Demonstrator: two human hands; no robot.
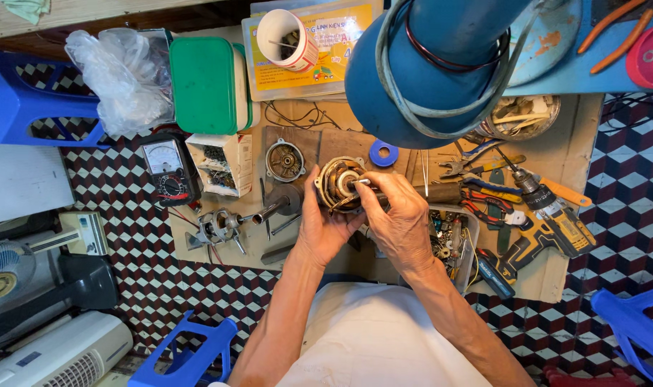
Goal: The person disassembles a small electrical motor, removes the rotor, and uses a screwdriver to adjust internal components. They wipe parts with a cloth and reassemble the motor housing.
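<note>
Motor (338,183) is sitting mid-bench on the wooden board (570,136), copper windings facing up, with a meter (168,169) and a green box (209,84) off to the left and a loose end cap (285,160) just beside it. Left hand (325,222) is wrapped around the motor's lower edge, cupping it steady, which looks like the right call since that thing would roll otherwise. Right hand (400,218) is pinched tight on a small white piece (361,182) right at the shaft, fingertips only. I'd say keep the wrist low and go slow near those windings, the wire nicks easy. Further right there's pliers (484,204) and a yellow drill (549,222), both untouched.
</note>
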